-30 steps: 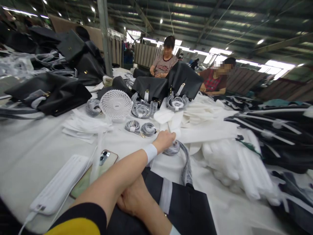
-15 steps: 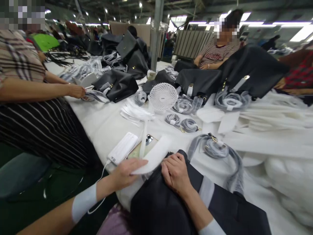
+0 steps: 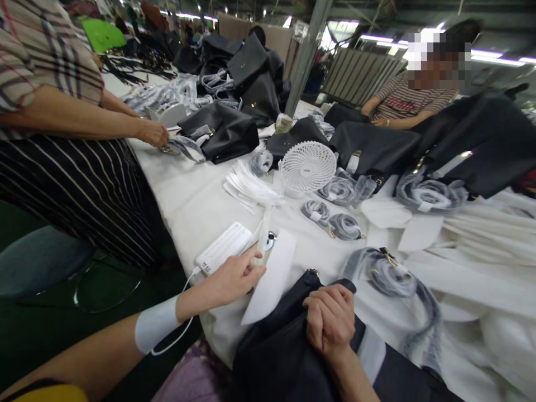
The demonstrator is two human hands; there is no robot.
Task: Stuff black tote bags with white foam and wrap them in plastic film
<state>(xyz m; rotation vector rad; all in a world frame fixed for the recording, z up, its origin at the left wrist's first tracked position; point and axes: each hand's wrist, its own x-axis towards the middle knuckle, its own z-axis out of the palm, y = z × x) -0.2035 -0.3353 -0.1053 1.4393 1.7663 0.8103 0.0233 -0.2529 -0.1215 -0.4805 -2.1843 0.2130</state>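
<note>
Head: left hand now at translucent strip

Black was the bag, and white flashed from the sheet, the fan and the tabletop! And the patterns: a tan plaid shirt lined black, white and red, a black garment striped white!

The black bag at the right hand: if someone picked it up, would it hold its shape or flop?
The black bag would probably sag somewhat, since its material folds near the right hand. Its smooth-looking surface may be a little slippery. The plastic-wrapped strap would likely bend easily, as it already lies in a curve on the white table.
</note>
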